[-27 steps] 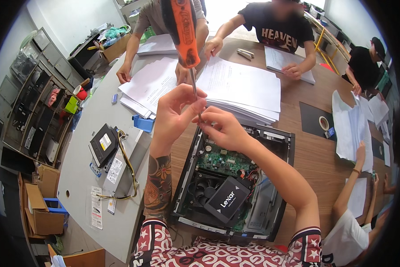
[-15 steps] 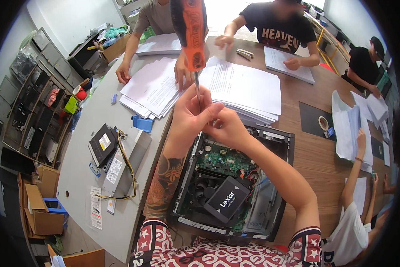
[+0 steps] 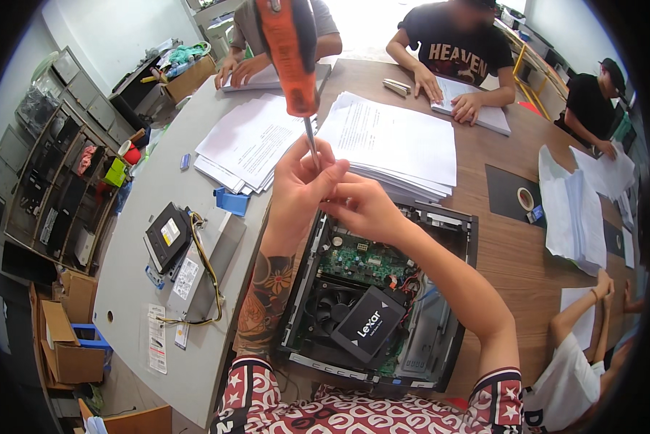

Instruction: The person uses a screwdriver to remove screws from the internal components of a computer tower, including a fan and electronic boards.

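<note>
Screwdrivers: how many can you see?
1: the orange-handled screwdriver held up over the open computer case, its shaft pinched by the left hand and right hand. Others may be hidden.

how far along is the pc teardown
Done: the computer case lies open, and an optical drive with a power supply sits out on the table. In hand: both hands, left hand and right hand, pinch the orange screwdriver shaft. Left: the black SSD and green motherboard remain inside.

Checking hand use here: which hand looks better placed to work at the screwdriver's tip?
Probably the right hand: its fingers meet the low end of the screwdriver shaft, while the left hand wraps that shaft, steadying it.
</note>
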A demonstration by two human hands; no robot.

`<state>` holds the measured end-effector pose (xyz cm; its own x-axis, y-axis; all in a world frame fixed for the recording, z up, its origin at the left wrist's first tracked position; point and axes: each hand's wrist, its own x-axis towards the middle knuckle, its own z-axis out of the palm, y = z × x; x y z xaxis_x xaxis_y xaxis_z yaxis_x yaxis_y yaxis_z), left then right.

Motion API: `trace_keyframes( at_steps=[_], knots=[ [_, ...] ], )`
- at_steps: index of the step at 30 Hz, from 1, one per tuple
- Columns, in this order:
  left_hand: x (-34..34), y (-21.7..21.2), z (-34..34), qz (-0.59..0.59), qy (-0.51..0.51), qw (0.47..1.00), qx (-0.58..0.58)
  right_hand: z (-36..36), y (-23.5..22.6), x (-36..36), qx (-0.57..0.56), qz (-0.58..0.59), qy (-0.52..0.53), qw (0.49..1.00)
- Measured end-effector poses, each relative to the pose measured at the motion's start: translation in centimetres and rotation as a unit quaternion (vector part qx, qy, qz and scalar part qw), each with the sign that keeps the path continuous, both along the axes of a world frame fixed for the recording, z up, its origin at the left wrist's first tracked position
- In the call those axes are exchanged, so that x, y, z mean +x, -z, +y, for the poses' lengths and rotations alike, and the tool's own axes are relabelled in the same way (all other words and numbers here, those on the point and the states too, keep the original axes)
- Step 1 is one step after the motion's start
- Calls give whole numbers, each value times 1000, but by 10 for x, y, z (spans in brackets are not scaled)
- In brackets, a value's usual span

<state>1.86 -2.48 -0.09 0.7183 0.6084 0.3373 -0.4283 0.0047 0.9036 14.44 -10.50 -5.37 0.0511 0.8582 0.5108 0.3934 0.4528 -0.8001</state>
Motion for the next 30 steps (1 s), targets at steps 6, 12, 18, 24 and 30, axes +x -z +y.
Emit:
trace_keyframes(
  at_steps=[6, 12, 18, 24, 30],
  knots=[
    [2, -5, -8, 15, -27, 1000, 0, -1, 1, 0, -40, -8, 69, 997],
    [0, -3, -7, 18, -29, 999, -2, -5, -10, 0, -79, 1, 3, 997],
    [0, -2, -4, 0, -26, 1000, -2, -3, -3, 0, -54, 21, -3, 998],
    [-3, -4, -5, 19, -1, 1000, 12, -3, -7, -1, -54, 3, 41, 998],
    [-13, -7, 6, 25, 26, 998, 57, -1, -4, 2, -72, -24, 59, 995]
  ],
)
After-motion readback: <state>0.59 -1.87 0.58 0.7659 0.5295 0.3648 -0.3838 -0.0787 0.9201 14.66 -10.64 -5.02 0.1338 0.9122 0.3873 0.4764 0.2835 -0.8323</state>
